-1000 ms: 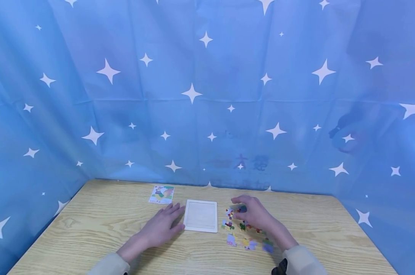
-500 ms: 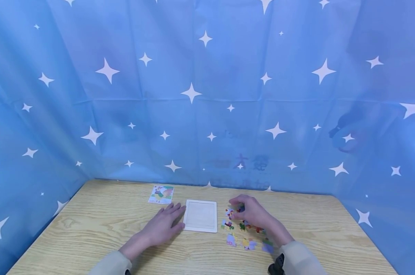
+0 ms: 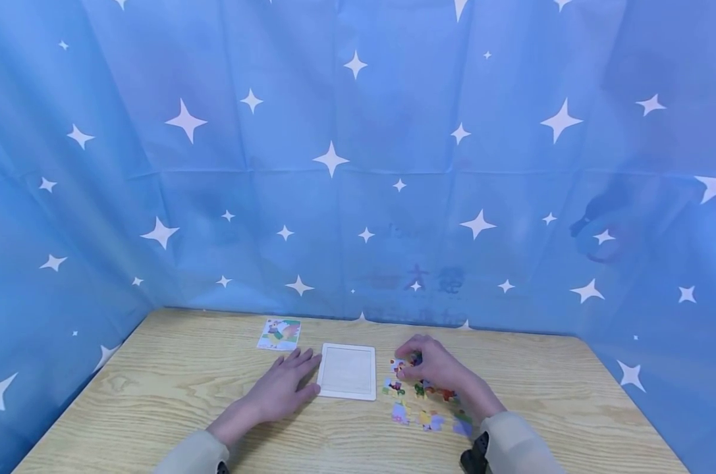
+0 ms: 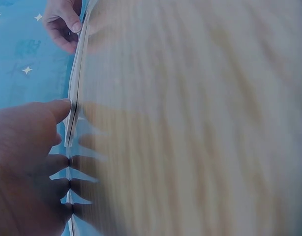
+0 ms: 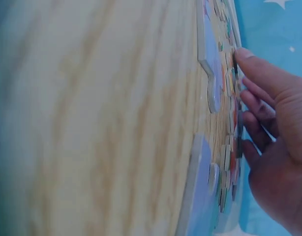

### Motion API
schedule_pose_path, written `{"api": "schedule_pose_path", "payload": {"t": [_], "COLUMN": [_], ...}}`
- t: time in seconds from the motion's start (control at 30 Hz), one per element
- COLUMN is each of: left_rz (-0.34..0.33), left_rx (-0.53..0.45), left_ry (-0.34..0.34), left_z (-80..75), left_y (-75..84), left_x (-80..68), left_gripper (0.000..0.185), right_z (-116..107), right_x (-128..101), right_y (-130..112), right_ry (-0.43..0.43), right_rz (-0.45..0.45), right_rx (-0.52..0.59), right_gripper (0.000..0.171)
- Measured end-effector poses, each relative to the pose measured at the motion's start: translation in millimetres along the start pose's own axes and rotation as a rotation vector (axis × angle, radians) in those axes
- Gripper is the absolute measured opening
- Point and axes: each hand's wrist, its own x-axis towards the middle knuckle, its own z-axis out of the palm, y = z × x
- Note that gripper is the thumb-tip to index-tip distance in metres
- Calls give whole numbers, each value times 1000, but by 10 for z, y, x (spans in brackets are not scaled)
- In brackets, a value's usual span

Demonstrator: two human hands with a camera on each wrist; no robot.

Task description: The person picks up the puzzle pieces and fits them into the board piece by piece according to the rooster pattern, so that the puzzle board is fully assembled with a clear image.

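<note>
My left hand (image 3: 277, 395) lies with fingers spread at the left side of a white square puzzle tray (image 3: 347, 399), thumb and forefinger right at its edge. In the left wrist view the left thumb (image 4: 60, 109) meets the tray's rim. Over the loose jigsaw pieces (image 3: 432, 421) right of the tray is my right hand (image 3: 439, 368), its fingers bent and parted from the thumb. A red and yellow jigsaw piece (image 3: 398, 365) shows in the gap between thumb and forefinger. In the right wrist view the right thumb (image 5: 247, 55) is right at the pieces; the other fingertips hover beside them.
A small colourful picture card (image 3: 278, 335) lies behind the left hand, near the back of the wooden table (image 3: 156, 368). A blue curtain (image 3: 358, 197) with white stars hangs behind the table and round both sides. More jigsaw pieces are partly hidden under the right hand.
My right hand has shifted slightly left, its thumb closer to the red and yellow jigsaw piece. My left hand and the tray have stayed in place.
</note>
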Motion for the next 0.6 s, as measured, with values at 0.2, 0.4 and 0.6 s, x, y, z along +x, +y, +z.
{"api": "schedule_pose_path", "payload": {"t": [0.2, 0.4, 0.6], "left_rz": [2, 6, 7], "left_rx": [2, 21, 49], "left_ry": [-2, -9, -24], "left_z": [13, 13, 2], "left_y": [-27, -24, -2], "left_x": [12, 19, 22], "left_gripper": [58, 56, 57], "right_z": [-11, -24, -24], "right_x": [10, 27, 48], "right_y": [0, -19, -30], "right_ry": [-9, -25, -49], "right_rz": [-15, -24, 10], "right_rx": [-1, -24, -5], "right_gripper": [24, 23, 23]}}
